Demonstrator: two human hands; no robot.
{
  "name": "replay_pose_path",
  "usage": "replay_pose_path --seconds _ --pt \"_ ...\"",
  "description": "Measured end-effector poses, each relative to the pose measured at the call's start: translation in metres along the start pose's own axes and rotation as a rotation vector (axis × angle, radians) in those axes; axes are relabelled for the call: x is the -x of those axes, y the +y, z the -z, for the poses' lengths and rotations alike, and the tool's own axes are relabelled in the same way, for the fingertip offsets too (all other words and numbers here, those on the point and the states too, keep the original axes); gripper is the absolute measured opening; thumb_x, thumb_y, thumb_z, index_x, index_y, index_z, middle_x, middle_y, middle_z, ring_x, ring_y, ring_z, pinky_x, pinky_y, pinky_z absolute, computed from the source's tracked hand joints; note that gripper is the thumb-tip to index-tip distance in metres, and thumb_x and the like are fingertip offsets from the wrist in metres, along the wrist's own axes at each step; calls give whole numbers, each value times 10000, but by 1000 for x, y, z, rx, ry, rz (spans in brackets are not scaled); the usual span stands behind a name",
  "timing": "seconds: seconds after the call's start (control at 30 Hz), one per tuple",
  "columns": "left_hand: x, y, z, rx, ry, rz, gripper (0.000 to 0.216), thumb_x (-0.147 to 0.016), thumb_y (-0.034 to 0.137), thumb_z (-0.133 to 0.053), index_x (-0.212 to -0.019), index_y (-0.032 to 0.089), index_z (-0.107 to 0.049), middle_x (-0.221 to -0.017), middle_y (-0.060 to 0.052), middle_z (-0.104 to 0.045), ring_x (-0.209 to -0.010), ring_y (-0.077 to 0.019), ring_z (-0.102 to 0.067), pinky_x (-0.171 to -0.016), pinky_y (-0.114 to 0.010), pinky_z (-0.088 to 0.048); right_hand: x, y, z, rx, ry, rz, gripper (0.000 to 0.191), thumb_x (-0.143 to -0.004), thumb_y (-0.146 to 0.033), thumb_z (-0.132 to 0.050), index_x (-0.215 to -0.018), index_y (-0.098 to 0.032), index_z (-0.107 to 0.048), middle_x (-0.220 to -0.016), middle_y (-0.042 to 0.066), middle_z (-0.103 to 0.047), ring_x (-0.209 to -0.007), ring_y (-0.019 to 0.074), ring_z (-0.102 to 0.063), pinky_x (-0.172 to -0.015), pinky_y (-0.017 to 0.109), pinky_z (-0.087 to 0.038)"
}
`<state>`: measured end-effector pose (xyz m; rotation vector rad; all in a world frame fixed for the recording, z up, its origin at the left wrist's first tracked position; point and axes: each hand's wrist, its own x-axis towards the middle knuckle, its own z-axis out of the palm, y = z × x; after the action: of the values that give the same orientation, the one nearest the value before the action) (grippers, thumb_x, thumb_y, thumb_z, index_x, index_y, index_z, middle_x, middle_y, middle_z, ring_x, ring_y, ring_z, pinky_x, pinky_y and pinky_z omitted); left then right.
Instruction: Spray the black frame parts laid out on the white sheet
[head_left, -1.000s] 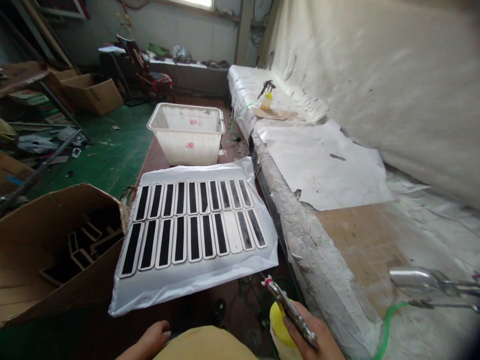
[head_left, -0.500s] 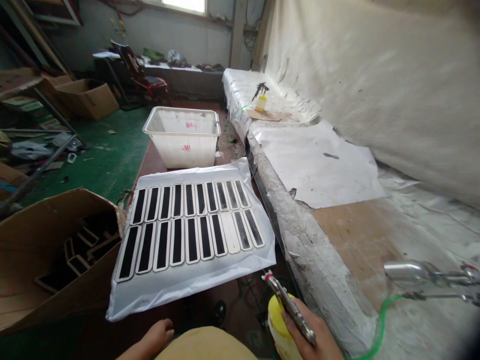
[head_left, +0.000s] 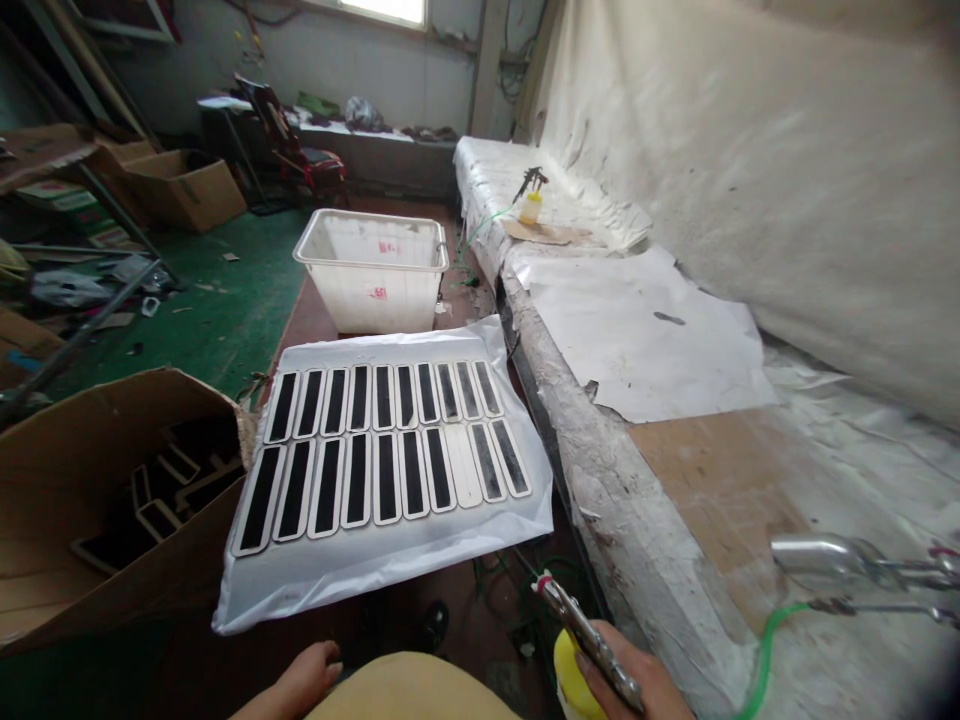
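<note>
My right hand (head_left: pixel 637 680) at the bottom edge grips a metal spray gun (head_left: pixel 589 640) with a yellow cup (head_left: pixel 574 685) under it. My left hand (head_left: pixel 300 680) rests low on my knee, fingers curled, holding nothing. In front of me a white sheet (head_left: pixel 375 570) carries two rows of narrow white-framed black panels (head_left: pixel 382 450); one panel in the near row is all white.
A white plastic tub (head_left: pixel 371 270) stands behind the sheet. An open cardboard box (head_left: pixel 112 490) with dark frames lies at left. A paper-covered bench (head_left: pixel 652 340) runs along the right wall, bearing another spray gun (head_left: pixel 532 195). A silver gun with green hose (head_left: pixel 847 565) lies near right.
The spray gun and my right hand have dropped slightly lower toward the bottom edge. The view shifted a little. The left hand has stayed put.
</note>
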<state>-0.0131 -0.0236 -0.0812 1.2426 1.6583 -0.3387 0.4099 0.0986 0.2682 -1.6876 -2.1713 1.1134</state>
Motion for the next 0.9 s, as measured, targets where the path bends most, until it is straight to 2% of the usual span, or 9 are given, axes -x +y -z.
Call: replay_pose_path --seconds 0.27,0.43,0.57,0.7,0.8,0.9 --pt "-2 5 8 -4 14 -32 173 -729 231 -509 -850 207 -629 -973 -62 -678 -962 -252 -617 -812 -308 -433 -14 -11 1 -47 134 -4 287 -920 -381 -441 -1066 -172 -573 -1035 93 -673 -953 187 -638 -839 235 -500" --pt "6 -4 8 20 14 -5 192 -739 219 -507 -877 174 -633 -972 -66 -674 -972 -240 -611 -834 -287 -425 -25 -13 1 -34 190 -6 265 -912 -371 -467 -1079 -192 -566 -1063 78 -670 -968 180 -637 -843 228 -497" --pt "10 -11 5 40 24 26 192 -752 212 -501 -881 162 -635 -968 -72 -671 -958 -236 -612 -808 -279 -427 -30 -14 1 -19 179 8 253 -905 -375 -475 -1054 -194 -573 -1035 71 -679 -935 178 -647 -806 215 -508" --pt "12 -14 3 61 28 27 199 -760 197 -494 -878 145 -646 -916 -78 -680 -920 -239 -623 -786 -279 -433 -36 -18 -3 -22 139 15 314 -911 -384 -464 -1126 -177 -561 -1098 88 -662 -1006 185 -626 -865 232 -490" --pt "11 -14 4 71 30 15 204 -765 204 -504 -892 142 -650 -945 -85 -682 -941 -243 -617 -793 -285 -432 -45 -29 -5 -61 109 16 339 -920 -380 -445 -1158 -162 -549 -1112 98 -652 -1006 183 -621 -871 235 -484" --pt "10 -16 6 73 26 10 203 -761 209 -517 -899 147 -652 -976 -87 -680 -959 -242 -614 -798 -286 -431 -55 -43 -6 -106 76 38 316 -921 -376 -439 -1104 -153 -568 -1051 89 -665 -925 173 -632 -820 225 -492"
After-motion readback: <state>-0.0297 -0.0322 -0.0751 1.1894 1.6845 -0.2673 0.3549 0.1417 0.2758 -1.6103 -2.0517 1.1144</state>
